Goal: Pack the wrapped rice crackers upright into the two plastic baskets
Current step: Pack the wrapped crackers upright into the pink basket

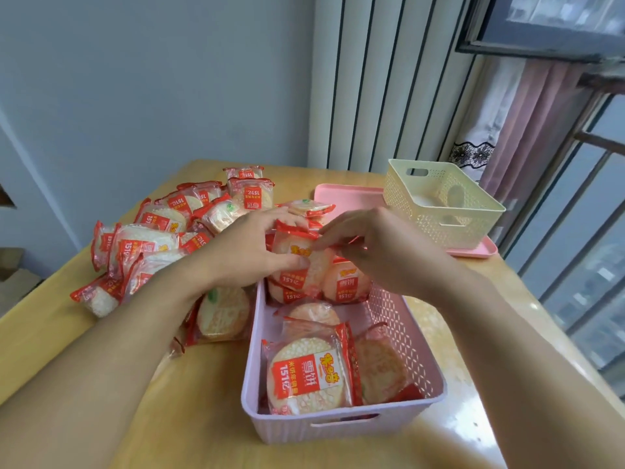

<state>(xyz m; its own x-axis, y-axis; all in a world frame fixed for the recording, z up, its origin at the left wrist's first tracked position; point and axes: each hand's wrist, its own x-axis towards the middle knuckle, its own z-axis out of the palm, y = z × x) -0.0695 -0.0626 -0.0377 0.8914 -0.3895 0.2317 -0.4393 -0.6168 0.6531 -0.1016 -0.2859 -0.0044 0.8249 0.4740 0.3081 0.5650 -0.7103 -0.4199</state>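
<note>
Both hands point(250, 245) seemingly gripping cracker packet point(299, 262), pink basket point(341, 424)

Behind the left hand's fingers point(270, 228) and under the right hand's fingers point(333, 236), the pink basket point(341, 423) has its far rim hidden; both forearms run off the bottom edge.

Head view: 2 forearms enter from the lower corners of the frame, 1 on each side. Both are bare over their whole visible length; no sleeve edge or cuff shows anywhere up to the frame border. Left hand point(252, 247): bare, no glove, no ring visible on the fingers in view. Right hand point(375, 250): bare, no glove, no ring visible. Both wrists carry no watch, band or bracelet. Fingernails that show look short and unpainted, though the picture is too soft to be sure.
</note>
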